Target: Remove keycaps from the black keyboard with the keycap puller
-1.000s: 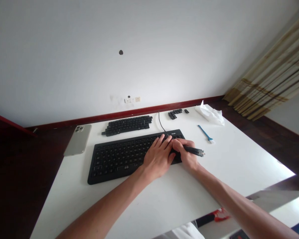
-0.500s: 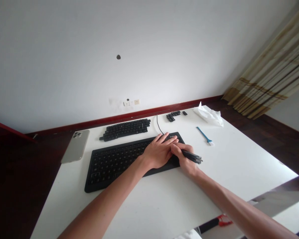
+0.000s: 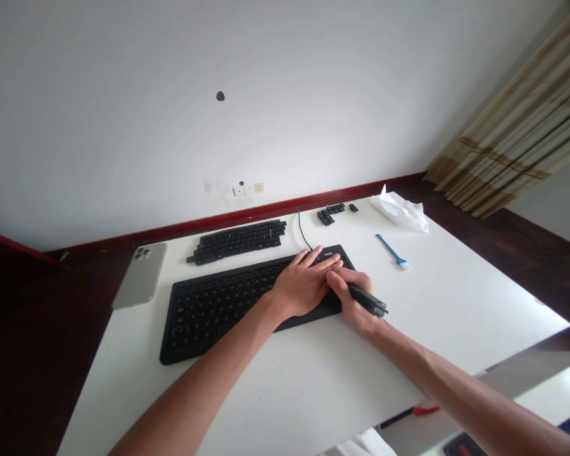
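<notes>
A black keyboard [image 3: 218, 307] lies on the white table [image 3: 313, 380]. My left hand [image 3: 303, 285] rests flat on the keyboard's right end, fingers stretched out together. Beside it, my right hand [image 3: 356, 297] is closed round a black pen-like tool [image 3: 369, 300] whose tip points down at the keyboard's right edge, under my left fingertips. The tool's tip is hidden by the fingers.
A block of loose black keycaps [image 3: 240, 239] lies behind the keyboard, and a smaller group of keycaps [image 3: 331, 213] sits further right. A phone [image 3: 140, 274] lies face down at the left edge. A blue brush [image 3: 392, 251] and a crumpled tissue [image 3: 399, 211] lie at the right.
Both hands stay on the keyboard's right end. The right hand has tilted the tool a little lower, and the view has shifted slightly.
</notes>
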Motion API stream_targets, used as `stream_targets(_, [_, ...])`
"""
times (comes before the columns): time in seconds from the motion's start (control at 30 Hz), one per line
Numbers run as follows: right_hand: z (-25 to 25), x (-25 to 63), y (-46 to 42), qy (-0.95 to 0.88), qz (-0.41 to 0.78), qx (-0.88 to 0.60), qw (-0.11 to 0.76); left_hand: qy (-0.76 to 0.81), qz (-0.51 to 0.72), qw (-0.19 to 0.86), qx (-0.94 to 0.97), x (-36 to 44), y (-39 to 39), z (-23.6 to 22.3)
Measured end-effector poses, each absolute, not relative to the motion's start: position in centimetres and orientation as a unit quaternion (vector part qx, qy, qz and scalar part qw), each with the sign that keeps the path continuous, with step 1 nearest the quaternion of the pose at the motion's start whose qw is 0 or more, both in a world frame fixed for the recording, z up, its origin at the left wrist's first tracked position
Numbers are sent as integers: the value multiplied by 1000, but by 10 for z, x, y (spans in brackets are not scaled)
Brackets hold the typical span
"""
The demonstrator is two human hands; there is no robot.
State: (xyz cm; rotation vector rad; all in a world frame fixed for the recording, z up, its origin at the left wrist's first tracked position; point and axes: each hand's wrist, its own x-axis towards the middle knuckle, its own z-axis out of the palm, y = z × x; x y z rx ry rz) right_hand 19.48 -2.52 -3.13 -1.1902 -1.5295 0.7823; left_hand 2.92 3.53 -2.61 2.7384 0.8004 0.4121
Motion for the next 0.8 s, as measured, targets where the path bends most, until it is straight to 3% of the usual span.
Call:
stream_targets(0.57, [-27, 192, -28, -660, 298, -477, 498, 280, 155, 144, 936, 30, 34, -26])
stream_targets(0.8, [-21, 194, -28, -636, 268, -478, 543, 287, 179, 154, 928, 30, 35, -27])
